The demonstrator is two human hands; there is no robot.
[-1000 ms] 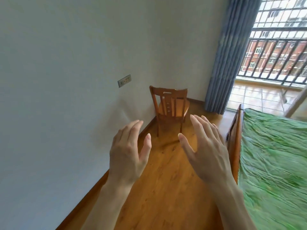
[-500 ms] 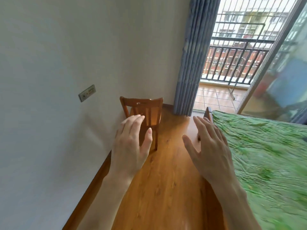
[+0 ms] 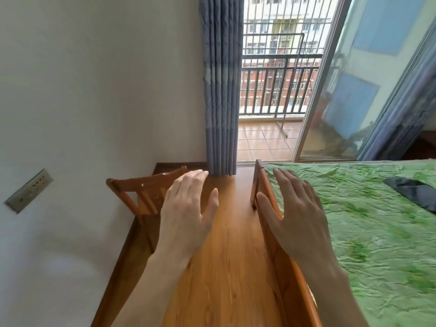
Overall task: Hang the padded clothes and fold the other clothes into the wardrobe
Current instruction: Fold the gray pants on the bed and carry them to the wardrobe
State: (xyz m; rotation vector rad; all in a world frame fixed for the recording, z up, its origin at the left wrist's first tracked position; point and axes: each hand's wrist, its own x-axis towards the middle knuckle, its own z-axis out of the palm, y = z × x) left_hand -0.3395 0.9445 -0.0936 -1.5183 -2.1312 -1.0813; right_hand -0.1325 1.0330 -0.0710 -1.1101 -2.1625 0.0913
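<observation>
**Both hands raised and holding nothing beside the bed**

Head view: the left hand is held up at lower centre of the frame, back toward the camera, its grip apart: fingers straight and close together, thumb spread to the right, nothing in it. The right hand is raised just right of centre in the same way, grip apart, fingers extended and slightly fanned, thumb pointing left, also holding nothing. The two hands are apart, with a strip of wooden floor showing between them.

A dark garment lies on the green bedspread at the right edge of the frame, well apart from both hands; whether it is padded cannot be told. The bed's wooden board runs from centre to the bottom of the frame, passing behind the right hand.

A wooden chair stands against the white wall at left of centre, partly hidden by the left hand. A socket plate sits on the wall at the left edge. A blue-grey curtain hangs at upper centre, beside an open glass sliding door and a balcony railing.
</observation>
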